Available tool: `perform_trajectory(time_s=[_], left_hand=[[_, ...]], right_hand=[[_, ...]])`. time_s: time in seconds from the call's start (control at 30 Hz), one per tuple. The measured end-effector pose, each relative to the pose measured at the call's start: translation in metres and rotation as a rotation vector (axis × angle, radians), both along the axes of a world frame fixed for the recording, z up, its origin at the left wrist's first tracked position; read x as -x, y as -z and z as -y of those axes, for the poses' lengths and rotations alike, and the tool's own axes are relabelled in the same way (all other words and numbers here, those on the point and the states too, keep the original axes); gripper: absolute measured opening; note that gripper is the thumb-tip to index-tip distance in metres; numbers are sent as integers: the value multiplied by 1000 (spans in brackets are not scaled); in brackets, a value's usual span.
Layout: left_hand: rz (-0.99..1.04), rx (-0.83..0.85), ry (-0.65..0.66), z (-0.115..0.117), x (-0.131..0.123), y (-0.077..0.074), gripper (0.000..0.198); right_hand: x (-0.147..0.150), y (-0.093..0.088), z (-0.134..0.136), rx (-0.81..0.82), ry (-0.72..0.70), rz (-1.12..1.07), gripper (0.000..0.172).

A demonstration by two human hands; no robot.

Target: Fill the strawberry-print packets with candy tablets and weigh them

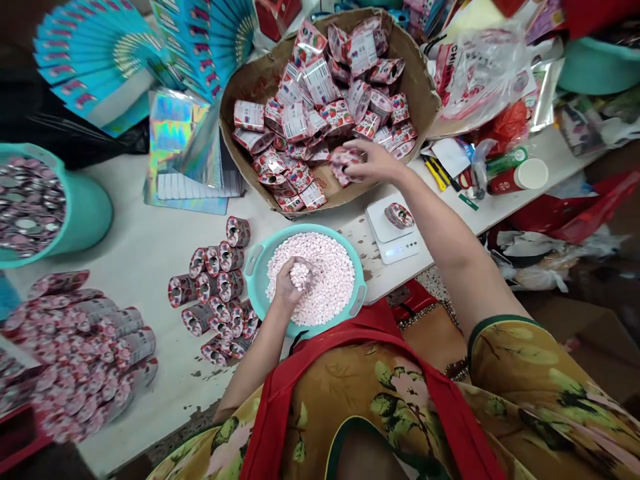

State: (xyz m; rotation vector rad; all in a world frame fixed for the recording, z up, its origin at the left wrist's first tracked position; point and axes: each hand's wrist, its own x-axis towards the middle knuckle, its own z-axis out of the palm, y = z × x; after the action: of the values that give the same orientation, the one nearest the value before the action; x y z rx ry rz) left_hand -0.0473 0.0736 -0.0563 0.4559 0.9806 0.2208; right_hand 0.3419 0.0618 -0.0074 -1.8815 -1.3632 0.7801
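A cluttered white worktable (133, 267) fills the room's middle, with a teal basin (260, 280) of pale pink pellets (333, 273) at its near edge, right before the person. Inside the basin, the left hand (295, 280) is cupped, fingers curled round a small heap of pellets. Beyond the basin, over the near side of a cardboard box (420, 87), the right hand (373, 160) is half closed, its bent fingers apparently gripping a printed packet (345, 165).

The step in hand seems to be picking out one packet while a handful of pellets is kept ready. The next move would call for a light pinch that does not crush the packet, its opening turned up, and a left palm kept level. The packet's long axis seems to run sideways, parallel to the basin's far rim; blur hides which way its opening points.

Just right of the basin is a white scale (400, 250), bearing another packet (399, 215) on its side. Left of the basin lie stacked packets (230, 285); farther left are a bigger pile (90, 360) and a teal tub (95, 210). Shiny sheets (175, 153) lie beyond the basin to its left.
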Motion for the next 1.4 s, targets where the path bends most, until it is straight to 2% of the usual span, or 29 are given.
perform_trajectory(time_s=[0.1, 0.17, 0.3, 0.4, 0.47, 0.53, 0.7, 0.8, 0.9, 1.03, 1.17, 1.4], left_hand=[[47, 82, -16, 1, -4, 1, 22], [70, 111, -4, 5, -8, 0, 16], [72, 132, 16, 10, -11, -3, 14], [32, 147, 14, 10, -10, -9, 17], [12, 150, 21, 10, -11, -17, 17], [12, 128, 22, 9, -12, -29, 16], [151, -42, -14, 17, -19, -74, 22], [226, -184, -108, 28, -26, -92, 30], [234, -325, -202, 39, -32, -92, 35], [204, -426, -287, 45, -32, -82, 32], [198, -476, -269, 43, -30, -78, 31], [164, -539, -279, 40, -35, -85, 27]], right_hand=[[19, -36, 70, -158, 314, -381, 70], [49, -46, 118, -234, 498, -586, 69], [127, -40, 196, -235, 726, -902, 66], [182, -30, 222, -120, 825, -965, 63], [211, -26, 224, -36, 821, -895, 62], [232, -26, 217, 12, 757, -783, 58], [263, -25, 178, 39, 482, -400, 47], [279, -24, 152, 131, 339, -231, 41], [293, -29, 133, 267, 275, -124, 37], [300, -39, 123, 354, 271, -59, 37], [301, -43, 122, 379, 276, -23, 38], [301, -44, 118, 378, 298, 26, 33]])
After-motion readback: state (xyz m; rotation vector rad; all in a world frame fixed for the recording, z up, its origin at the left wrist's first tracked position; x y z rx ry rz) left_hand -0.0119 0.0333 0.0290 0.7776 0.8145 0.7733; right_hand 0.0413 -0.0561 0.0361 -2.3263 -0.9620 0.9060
